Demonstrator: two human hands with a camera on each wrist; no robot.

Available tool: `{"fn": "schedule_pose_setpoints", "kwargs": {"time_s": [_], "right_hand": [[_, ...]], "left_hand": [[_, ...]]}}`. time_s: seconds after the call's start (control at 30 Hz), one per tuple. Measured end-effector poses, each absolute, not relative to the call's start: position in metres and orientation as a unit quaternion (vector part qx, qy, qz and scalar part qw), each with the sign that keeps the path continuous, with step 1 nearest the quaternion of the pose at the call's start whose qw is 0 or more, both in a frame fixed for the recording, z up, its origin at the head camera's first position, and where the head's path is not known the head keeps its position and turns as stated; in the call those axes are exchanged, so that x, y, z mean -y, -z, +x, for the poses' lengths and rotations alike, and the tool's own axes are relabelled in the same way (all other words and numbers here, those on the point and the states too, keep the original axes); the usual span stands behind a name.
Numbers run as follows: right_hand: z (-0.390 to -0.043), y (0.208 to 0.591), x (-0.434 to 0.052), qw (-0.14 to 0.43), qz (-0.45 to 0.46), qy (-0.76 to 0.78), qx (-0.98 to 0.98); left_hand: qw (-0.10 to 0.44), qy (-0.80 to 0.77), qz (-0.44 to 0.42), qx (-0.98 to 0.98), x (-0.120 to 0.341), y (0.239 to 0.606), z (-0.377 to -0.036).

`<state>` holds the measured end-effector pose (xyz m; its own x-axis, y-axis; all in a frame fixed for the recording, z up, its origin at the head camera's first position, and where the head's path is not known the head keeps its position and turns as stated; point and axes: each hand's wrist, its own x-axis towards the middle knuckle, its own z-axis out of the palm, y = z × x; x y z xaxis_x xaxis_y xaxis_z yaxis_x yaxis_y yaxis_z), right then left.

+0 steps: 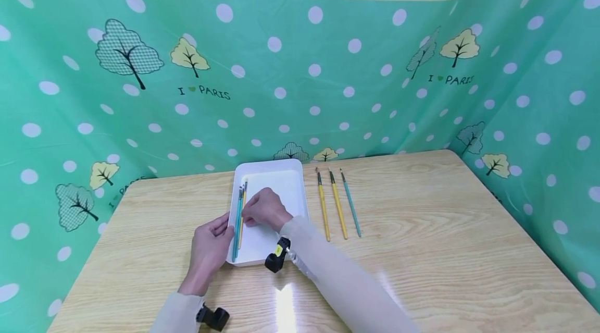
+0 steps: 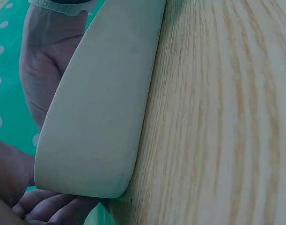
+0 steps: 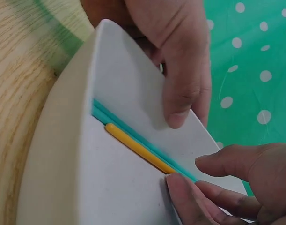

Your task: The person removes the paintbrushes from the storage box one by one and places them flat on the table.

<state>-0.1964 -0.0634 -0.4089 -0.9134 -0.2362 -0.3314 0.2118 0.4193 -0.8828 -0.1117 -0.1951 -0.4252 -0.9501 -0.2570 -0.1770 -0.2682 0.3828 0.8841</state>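
The white tray (image 1: 283, 182) holds two teal paintbrushes (image 1: 236, 242) and a yellow paintbrush (image 3: 138, 150), lying side by side along its left wall. My left hand (image 1: 212, 249) grips that wall, thumb inside and fingers outside, as the right wrist view shows. Inside the tray, my right hand (image 1: 266, 208) is at the brushes, its fingertips over the yellow handle. Its thumb (image 3: 227, 161) is spread apart from the fingers, beside the teal handles. In the left wrist view the tray's outer wall (image 2: 100, 103) covers the brushes.
To the right of the tray, two yellow paintbrushes (image 1: 337, 202) and a teal paintbrush (image 1: 350, 202) lie on the wooden table (image 1: 445, 249), bristles pointing away. A green dotted cloth (image 1: 290, 83) hangs behind the table and along its sides.
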Motion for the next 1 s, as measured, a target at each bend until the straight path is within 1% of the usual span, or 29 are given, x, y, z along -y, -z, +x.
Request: {"fn": "schedule_pose_setpoints", "kwargs": {"time_s": [0.2, 0.43, 0.77, 1.0], "right_hand": [[-0.196, 0.41, 0.067, 0.199, -0.015, 0.525, -0.828], [-0.193, 0.409, 0.072, 0.207, -0.041, 0.501, -0.839], [-0.193, 0.413, 0.083, 0.167, -0.019, 0.473, -0.865], [-0.198, 0.413, 0.087, 0.171, 0.0, 0.406, -0.898]], "left_hand": [[0.005, -0.53, -0.165, -0.832, 0.196, 0.425, -0.112], [0.006, -0.529, -0.164, -0.832, 0.196, 0.425, -0.111], [0.003, -0.529, -0.162, -0.833, 0.195, 0.425, -0.111], [0.008, -0.53, -0.171, -0.831, 0.194, 0.425, -0.112]]}}
